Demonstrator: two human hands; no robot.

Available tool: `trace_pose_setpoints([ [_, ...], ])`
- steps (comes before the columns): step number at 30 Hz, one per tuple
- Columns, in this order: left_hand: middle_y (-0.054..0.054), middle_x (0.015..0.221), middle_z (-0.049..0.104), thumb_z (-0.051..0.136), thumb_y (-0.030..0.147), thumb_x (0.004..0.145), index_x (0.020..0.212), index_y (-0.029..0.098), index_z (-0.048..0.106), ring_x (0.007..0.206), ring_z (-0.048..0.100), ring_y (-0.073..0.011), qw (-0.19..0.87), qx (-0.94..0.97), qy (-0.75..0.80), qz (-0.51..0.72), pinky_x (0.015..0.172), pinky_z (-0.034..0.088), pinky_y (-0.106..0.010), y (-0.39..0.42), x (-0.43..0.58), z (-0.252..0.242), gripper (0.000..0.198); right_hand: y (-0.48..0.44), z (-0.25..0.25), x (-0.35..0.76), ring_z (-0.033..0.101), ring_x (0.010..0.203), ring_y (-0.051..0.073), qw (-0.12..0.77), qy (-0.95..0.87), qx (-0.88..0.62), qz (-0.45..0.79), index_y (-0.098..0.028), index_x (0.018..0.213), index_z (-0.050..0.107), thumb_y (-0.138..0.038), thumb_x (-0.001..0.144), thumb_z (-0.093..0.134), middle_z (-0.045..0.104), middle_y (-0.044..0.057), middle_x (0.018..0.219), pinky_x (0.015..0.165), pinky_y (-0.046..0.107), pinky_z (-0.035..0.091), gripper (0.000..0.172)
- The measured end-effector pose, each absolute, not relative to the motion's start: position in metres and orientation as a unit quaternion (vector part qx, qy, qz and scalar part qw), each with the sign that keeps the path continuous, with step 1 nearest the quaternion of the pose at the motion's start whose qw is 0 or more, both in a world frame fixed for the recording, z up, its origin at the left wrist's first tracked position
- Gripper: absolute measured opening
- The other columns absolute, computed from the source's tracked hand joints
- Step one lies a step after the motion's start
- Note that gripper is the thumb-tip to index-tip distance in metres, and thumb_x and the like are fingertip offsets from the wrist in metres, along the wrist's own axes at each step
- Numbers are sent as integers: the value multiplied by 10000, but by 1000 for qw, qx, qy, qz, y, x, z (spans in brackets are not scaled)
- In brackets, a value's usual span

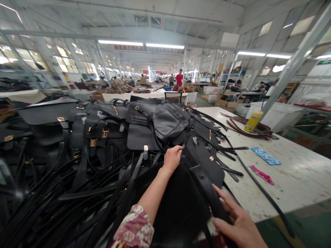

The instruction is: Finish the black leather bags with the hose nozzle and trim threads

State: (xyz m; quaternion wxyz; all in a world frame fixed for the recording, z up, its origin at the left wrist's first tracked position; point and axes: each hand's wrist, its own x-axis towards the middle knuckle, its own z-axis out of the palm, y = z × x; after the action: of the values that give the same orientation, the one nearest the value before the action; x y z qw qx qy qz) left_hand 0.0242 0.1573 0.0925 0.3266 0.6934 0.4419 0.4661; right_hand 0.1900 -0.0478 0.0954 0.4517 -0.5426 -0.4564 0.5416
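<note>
A black leather bag (181,199) lies in front of me at the near edge of the heap, its dark panel facing up. My left hand (172,160) is closed on the bag's far edge, fingers curled over it. At the lower right, my right hand (234,218) grips a thick black strap (207,184) on the bag, with thumb and fingers on either side. The strap's lower end is partly hidden by that hand. Beyond my left hand, more black bags (169,120) with gold clasps are piled up.
Long black straps (85,193) spread over the left side. On the white table (292,179) lie a yellow bottle (253,121), brown straps (240,127), a blue patterned packet (266,156) and a pink-handled tool (261,174). A metal post (287,69) rises at right. People stand farther back.
</note>
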Motion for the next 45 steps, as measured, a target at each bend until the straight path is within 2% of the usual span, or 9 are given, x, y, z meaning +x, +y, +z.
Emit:
trace_pose_setpoints([
  [4,-50,898,624,510,94,685,844,206,642,907,538,-202,257,723,449,458,875,382,-352,130,-2,70,235,-44,72,187,545,492,144,423,-450,-527,584,-173,1311,304,-239,603,623,651,36,835,439,248,422,780],
  [12,-60,1101,513,575,266,719,1089,239,533,1000,489,-225,28,586,601,543,912,358,-381,-13,-88,62,373,-30,80,172,509,521,129,428,-456,-512,589,-198,1300,323,-241,629,600,594,-15,755,422,228,421,727],
  [15,-25,895,587,645,370,647,1035,217,562,762,549,-190,186,466,680,535,702,442,-303,-31,-103,46,425,-34,89,160,498,495,123,427,-466,-517,577,-225,1304,326,-233,605,601,590,-20,747,391,219,412,752],
  [18,46,544,502,650,410,633,723,178,597,474,442,-101,366,368,646,560,464,372,-217,-23,-106,38,254,-43,102,149,502,481,107,394,-483,-485,613,-253,1296,344,-163,578,598,604,-7,840,373,200,388,766],
  [21,55,465,426,603,469,648,577,172,512,407,378,-87,437,326,600,586,366,301,-203,-9,-107,41,318,-52,114,138,531,523,102,336,-485,-415,693,-248,1263,397,-62,557,577,615,-12,869,407,178,378,752],
  [26,46,451,447,629,445,621,532,163,499,406,401,-80,483,306,571,589,359,300,-185,-4,-111,44,323,-57,106,119,579,816,167,322,-461,-335,756,-213,1187,500,-11,494,619,627,-23,859,685,213,444,732],
  [32,70,454,428,645,429,612,568,155,513,399,359,-54,498,259,543,625,380,285,-172,-7,-105,36,307,-41,90,98,542,410,92,299,-460,-366,752,-217,1260,393,-19,534,580,637,-16,724,340,160,417,775],
  [40,29,658,566,611,386,665,731,161,557,619,516,-108,515,219,499,662,580,407,-214,-6,-93,27,240,-15,115,86,547,451,106,400,-462,-337,716,-209,1278,342,-104,618,625,601,-15,727,350,199,453,727],
  [45,57,608,526,641,369,649,660,164,535,581,480,-83,510,215,488,675,603,396,-198,-2,-96,25,231,-41,112,104,543,433,92,307,-472,-407,719,-215,1272,365,-32,563,585,615,-15,718,335,160,427,764],
])
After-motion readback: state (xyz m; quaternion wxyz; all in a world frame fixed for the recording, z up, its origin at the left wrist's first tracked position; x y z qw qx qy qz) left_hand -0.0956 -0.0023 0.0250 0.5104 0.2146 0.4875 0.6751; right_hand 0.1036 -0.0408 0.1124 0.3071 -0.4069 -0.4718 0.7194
